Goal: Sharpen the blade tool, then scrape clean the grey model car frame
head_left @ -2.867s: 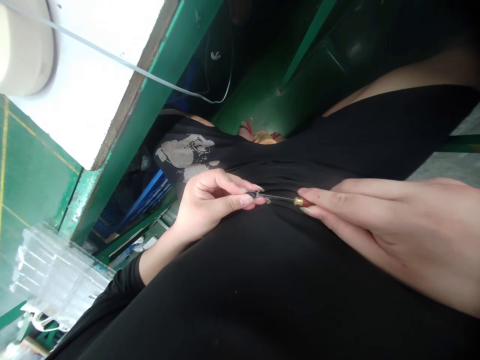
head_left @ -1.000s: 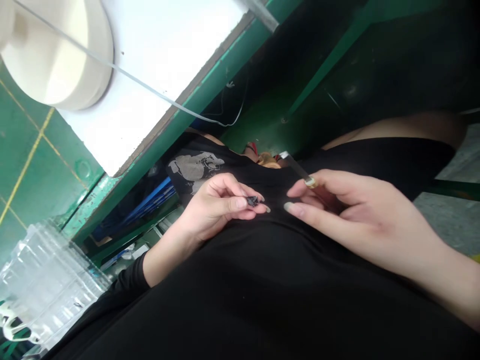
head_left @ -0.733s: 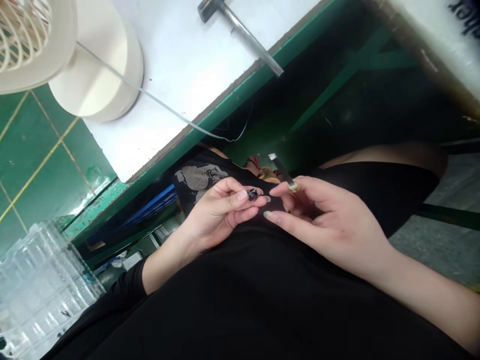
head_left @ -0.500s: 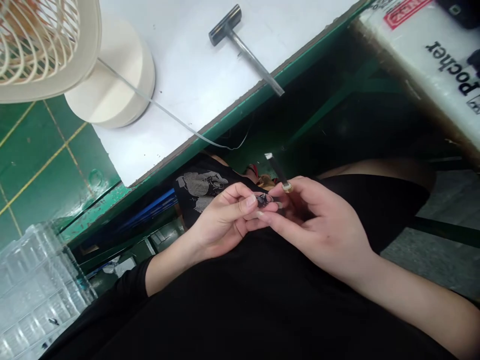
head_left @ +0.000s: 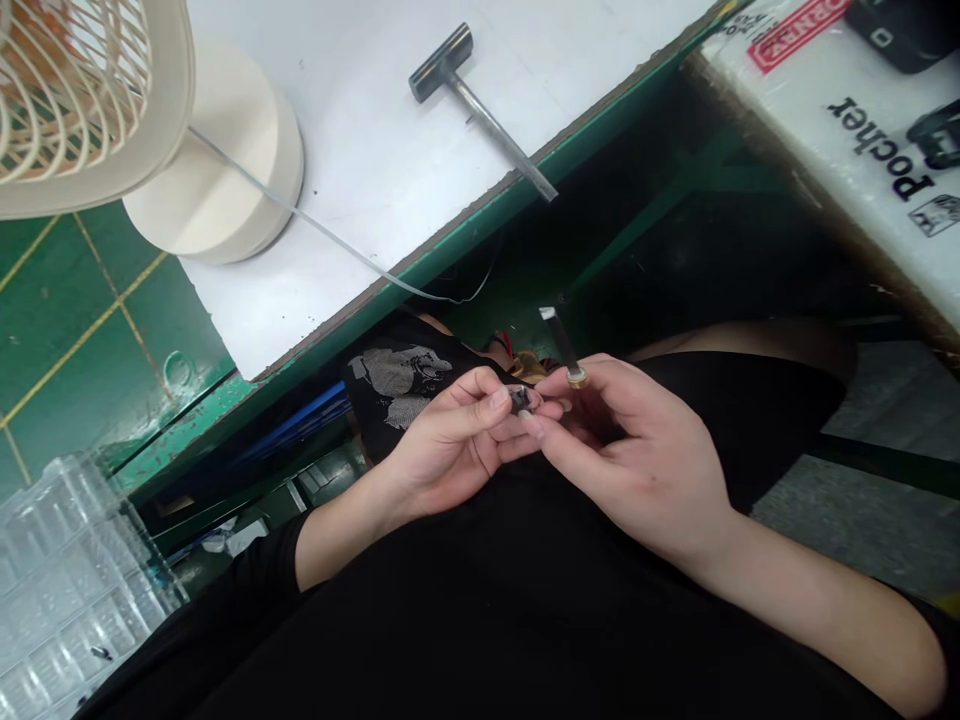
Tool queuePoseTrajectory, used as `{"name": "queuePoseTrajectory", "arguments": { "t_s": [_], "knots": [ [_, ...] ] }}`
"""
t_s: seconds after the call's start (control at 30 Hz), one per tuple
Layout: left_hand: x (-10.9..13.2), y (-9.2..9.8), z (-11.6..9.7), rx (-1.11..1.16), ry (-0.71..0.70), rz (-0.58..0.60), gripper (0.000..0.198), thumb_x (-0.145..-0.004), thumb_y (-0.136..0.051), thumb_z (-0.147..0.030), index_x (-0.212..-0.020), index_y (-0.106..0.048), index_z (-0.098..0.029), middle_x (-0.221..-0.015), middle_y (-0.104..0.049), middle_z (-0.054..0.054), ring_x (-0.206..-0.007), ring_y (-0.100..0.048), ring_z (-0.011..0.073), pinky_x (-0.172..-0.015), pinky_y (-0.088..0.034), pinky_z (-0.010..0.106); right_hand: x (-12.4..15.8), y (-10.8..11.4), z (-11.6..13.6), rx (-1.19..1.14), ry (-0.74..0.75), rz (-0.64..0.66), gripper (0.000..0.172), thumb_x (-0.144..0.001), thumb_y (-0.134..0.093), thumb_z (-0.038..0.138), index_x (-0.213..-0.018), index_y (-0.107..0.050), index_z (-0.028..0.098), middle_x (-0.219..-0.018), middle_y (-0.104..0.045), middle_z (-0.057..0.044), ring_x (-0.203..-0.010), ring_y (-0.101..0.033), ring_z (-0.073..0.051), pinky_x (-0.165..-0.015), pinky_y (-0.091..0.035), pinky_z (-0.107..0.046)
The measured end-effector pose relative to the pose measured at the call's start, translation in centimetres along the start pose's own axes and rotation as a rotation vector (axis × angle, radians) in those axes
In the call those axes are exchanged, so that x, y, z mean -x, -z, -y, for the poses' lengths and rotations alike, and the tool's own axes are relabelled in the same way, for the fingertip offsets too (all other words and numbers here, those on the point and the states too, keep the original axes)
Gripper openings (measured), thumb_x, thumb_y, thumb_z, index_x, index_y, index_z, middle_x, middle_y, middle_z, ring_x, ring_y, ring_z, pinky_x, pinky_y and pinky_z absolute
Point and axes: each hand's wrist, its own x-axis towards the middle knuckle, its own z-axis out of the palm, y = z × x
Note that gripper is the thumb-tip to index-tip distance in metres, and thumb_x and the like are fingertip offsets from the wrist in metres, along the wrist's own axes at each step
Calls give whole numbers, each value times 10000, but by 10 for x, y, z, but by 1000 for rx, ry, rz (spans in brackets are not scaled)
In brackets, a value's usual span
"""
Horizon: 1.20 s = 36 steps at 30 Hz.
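Above my lap, both hands meet over a small dark part (head_left: 522, 399). My left hand (head_left: 450, 430) pinches this part between thumb and fingers; its exact kind is too small to tell. My right hand (head_left: 645, 450) is closed around a slim tool with a dark shaft (head_left: 562, 345), a pale tip and a brass-coloured collar. The shaft sticks up past the right index finger, and the tool's lower end is hidden in the hand. My right thumb tip comes close to the dark part, perhaps touching it.
A metal hammer (head_left: 480, 105) lies on the white-covered bench (head_left: 360, 120), its handle overhanging the edge. Left of it stands a cream fan (head_left: 217, 160) with a trailing grey cable (head_left: 330, 232). Clear plastic trays (head_left: 67, 580) are at lower left, a printed white package (head_left: 840, 120) at upper right.
My right thumb has shifted slightly at the dark part, and the tool sits a little further right. The rest of the view has only drifted a little with my head.
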Motion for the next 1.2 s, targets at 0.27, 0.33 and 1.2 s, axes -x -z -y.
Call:
{"name": "queuePoseTrajectory", "arguments": {
  "t_s": [0.27, 0.33, 1.2],
  "knots": [
    [-6, 3, -2, 14, 36, -23, 378, -943, -1091, -280, -959, -720, -207, -1066, -927, 41, -1232, -953, 325, -1055, -779, 389, -2, -3, -3, 31, 4, -8, 111, -999, -851, 197, -1063, -819, 282, -1001, -799, -27, -844, -789, -234, -664, -655, -369],
    [-7, 3, -2, 21, 34, -32, 357, -972, -1065, -273, -946, -715, -206, -1070, -935, 47, -1196, -959, 304, -1037, -781, 373, -3, -4, -4, 38, 11, -15, 116, -998, -847, 192, -1057, -809, 285, -996, -796, -23, -869, -794, -242, -698, -663, -382],
    [-6, -7, 6, -247, -89, -8, 361, -1001, -1041, -480, -1049, -935, -138, -951, -913, 121, -928, -929, 282, -978, -791, 426, -7, 1, -15, -95, -75, 21, 179, -1030, -979, 393, -1060, -839, 285, -1078, -815, -36, -884, -792, -230, -760, -680, -384]
  ]
}}
